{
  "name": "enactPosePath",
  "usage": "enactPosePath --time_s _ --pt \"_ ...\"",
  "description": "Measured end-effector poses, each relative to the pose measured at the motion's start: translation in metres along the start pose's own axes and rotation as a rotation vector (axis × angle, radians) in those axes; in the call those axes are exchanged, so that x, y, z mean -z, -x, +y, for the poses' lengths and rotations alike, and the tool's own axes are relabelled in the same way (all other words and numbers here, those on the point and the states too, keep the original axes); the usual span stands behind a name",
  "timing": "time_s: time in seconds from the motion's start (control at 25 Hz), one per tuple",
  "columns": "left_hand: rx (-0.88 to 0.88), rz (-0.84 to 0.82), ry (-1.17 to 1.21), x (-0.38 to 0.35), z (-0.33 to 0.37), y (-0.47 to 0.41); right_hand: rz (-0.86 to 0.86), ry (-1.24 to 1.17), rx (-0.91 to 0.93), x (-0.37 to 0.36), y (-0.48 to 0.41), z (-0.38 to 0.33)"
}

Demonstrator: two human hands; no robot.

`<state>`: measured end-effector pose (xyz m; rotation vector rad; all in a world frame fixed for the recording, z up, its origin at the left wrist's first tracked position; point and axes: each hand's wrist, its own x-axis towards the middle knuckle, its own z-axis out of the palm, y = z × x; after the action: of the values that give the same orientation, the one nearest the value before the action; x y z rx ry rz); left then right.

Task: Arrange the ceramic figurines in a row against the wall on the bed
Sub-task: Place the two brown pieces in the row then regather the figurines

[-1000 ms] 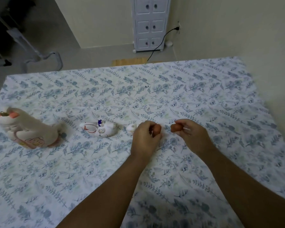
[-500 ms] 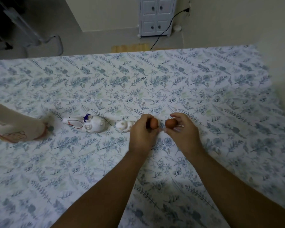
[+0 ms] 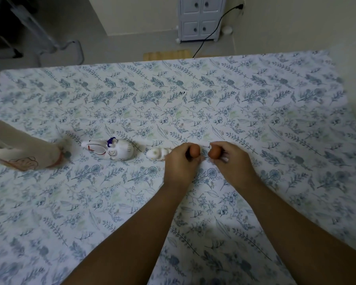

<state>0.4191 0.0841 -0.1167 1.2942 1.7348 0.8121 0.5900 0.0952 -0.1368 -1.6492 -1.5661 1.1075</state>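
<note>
Several ceramic figurines lie in a line across the floral bed sheet (image 3: 193, 99). A large cream figurine (image 3: 23, 151) lies at the far left, partly cut by the frame edge. A white rabbit figurine (image 3: 109, 150) with red and blue marks lies on its side beside it. A small white figurine (image 3: 157, 154) sits just left of my left hand (image 3: 181, 161), which grips a small brown figurine (image 3: 194, 150). My right hand (image 3: 230, 161) grips a second small brown figurine (image 3: 214, 151). The two brown pieces are close together, low over the sheet.
The wall (image 3: 306, 23) borders the bed on the right. Beyond the far bed edge are a white drawer cabinet (image 3: 200, 17), a black cable (image 3: 212, 27) and a wooden mat (image 3: 167, 56) on the floor. A grey metal frame (image 3: 49, 38) stands at the back left.
The view has tilted down and shifted right, so the large figurine slid toward the left edge. My hands brought the two brown figurines closer together.
</note>
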Motion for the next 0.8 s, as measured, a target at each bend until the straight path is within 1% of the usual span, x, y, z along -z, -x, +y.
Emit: enactPosePath --time_s 0.08,0.16,0.32,0.68,0.8 --pt "-0.003 -0.007 -0.028 0.001 0.0 -0.001 0.016 0.017 0.031 0.0 -0.003 -0.002" --pt "-0.015 -0.013 -0.056 0.0 0.001 -0.002 0.025 0.088 0.068 0.002 -0.006 -0.003" --pt "-0.033 0.001 -0.114 -0.001 0.001 -0.002 -0.043 0.124 0.001 0.005 -0.008 -0.005" --pt "-0.08 0.021 -0.09 0.001 0.005 0.008 -0.071 0.153 -0.041 0.008 -0.001 -0.016" --pt "-0.146 0.058 -0.085 0.012 0.012 0.022 -0.075 0.19 -0.035 0.012 0.006 -0.027"
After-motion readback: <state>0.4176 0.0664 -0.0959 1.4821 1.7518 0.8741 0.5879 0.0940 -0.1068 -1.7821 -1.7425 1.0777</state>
